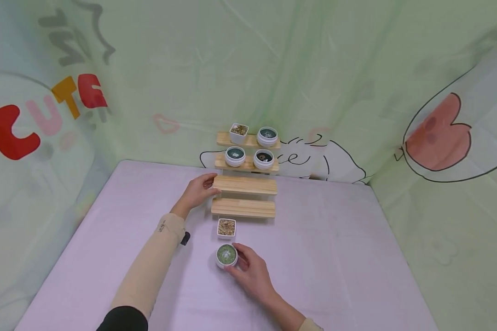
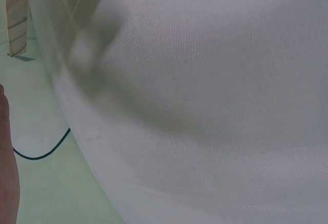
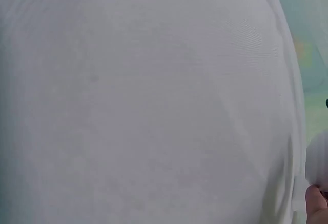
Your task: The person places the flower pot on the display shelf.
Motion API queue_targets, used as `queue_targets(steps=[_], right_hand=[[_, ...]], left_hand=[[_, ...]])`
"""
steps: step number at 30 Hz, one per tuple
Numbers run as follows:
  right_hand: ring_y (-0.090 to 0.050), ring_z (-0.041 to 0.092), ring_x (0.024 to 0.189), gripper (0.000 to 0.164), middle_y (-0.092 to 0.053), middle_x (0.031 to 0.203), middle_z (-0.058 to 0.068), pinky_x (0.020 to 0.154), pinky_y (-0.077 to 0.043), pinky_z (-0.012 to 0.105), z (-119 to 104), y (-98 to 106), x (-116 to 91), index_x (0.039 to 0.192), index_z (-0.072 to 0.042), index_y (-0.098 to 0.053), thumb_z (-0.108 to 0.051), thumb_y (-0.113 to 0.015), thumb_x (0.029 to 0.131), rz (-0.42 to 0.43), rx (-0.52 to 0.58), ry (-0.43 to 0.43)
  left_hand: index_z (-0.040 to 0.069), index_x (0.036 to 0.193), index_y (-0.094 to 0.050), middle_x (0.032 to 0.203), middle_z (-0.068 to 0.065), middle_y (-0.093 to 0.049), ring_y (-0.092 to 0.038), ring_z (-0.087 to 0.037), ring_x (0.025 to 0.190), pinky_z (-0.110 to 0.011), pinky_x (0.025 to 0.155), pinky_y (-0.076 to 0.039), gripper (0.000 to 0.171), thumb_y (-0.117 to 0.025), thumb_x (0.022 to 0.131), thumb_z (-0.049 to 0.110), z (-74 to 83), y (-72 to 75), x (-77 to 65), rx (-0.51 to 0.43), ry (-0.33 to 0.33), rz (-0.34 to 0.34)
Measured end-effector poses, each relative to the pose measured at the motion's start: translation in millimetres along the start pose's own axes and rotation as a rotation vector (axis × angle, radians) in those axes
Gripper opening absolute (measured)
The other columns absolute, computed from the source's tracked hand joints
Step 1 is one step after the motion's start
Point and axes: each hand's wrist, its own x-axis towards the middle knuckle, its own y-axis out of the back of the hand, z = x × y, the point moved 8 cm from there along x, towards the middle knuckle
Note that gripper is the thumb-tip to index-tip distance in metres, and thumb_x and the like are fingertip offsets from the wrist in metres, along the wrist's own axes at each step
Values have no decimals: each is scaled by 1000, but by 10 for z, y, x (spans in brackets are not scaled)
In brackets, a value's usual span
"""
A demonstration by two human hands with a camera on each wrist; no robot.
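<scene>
A small round white pot (image 1: pixel 226 255) with green filling sits at the front, and my right hand (image 1: pixel 252 276) grips its right side between thumb and fingers. In the right wrist view only a thumb (image 3: pixel 315 203) and part of a white pot (image 3: pixel 319 162) show at the edge. My left hand (image 1: pixel 196 192) holds the left end of a tiered wooden stand (image 1: pixel 245 185), thumb toward the front and fingers behind the plank. The left wrist view catches just a strip of that hand (image 2: pixel 7 167). Between the hands stands a square white pot (image 1: pixel 226 228) with brownish pebbles.
On the stand's top tier are a square pebble pot (image 1: pixel 239 133) and a round pot (image 1: pixel 267 135). One tier down sit two more round pots, one teal-filled (image 1: pixel 235 156), one dark-filled (image 1: pixel 263 158). Pale cloth covers the table (image 1: pixel 335 257); a printed curtain (image 1: pixel 335 69) hangs behind.
</scene>
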Motion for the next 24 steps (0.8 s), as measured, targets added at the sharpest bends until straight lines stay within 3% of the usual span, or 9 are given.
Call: queue_targets(steps=[8, 16, 24], right_hand=[[-57, 42, 118, 55, -58, 124, 29, 96, -52, 38, -129, 104, 119, 124, 14, -55, 13, -77, 74, 12, -11, 8], [-56, 34, 123, 58, -58, 130, 22, 97, -50, 30, 63, 213, 346, 130, 6, -55, 4, -80, 77, 56, 15, -11], [-54, 34, 124, 60, -55, 134, 24, 98, -49, 29, -69, 355, 599, 133, 6, -53, -3, -80, 80, 84, -16, -16]], left_hand=[[-3, 143, -44, 141, -22, -50, -52, -31, 128, -35, 108, -45, 68, -76, 87, 18, 15, -7, -2, -7, -6, 2], [-3, 144, -44, 141, -22, -50, -51, -31, 128, -36, 108, -44, 68, -76, 87, 19, 5, -2, 3, -11, -4, 2], [-3, 144, -44, 141, -22, -50, -51, -32, 128, -36, 108, -44, 68, -76, 88, 19, 18, -11, -7, 7, -3, 0]])
